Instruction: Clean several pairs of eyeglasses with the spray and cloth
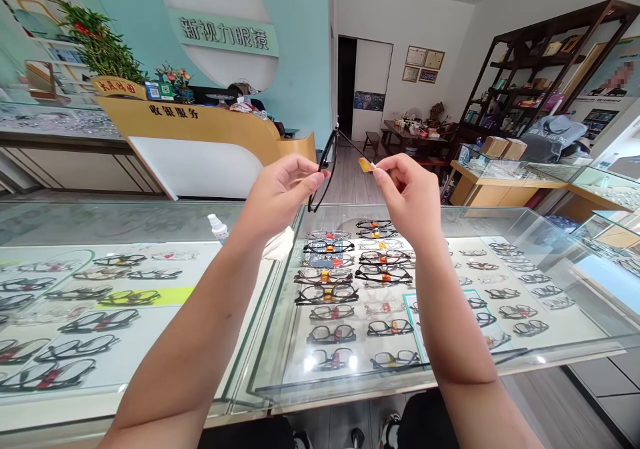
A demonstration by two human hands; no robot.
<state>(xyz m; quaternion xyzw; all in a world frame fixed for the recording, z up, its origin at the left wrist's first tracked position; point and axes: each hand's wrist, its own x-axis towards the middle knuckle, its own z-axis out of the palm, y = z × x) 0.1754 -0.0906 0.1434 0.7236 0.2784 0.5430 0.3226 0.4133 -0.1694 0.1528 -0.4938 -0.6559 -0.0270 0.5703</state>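
- Left hand (pixel 285 192): thumb and fingers narrowed in a pinch, holding a dark pair of eyeglasses (pixel 326 164) by the front.
- Pair of eyeglasses: raised above the glass display case (pixel 270 379), between the two hands, the front seen nearly edge-on; one thin temple slants down toward the right hand (pixel 410 192).
- Right hand: thumb and forefinger brought together at a small orange-yellow tag (pixel 365 164), which projects toward the left hand; whether the temple's tip is also gripped cannot be told.
- Below the hands: rows of spectacles (pixel 327 294), many with red, orange or yellow labels, lying inside the case.
- Beyond the left forearm: a white bottle (pixel 217 227), upright but slightly tilted in view, near a white cloth (pixel 281 242).
- Background: a yellow-and-white reception counter (pixel 210 132) and, at right, a dark shelf unit (pixel 523 92).
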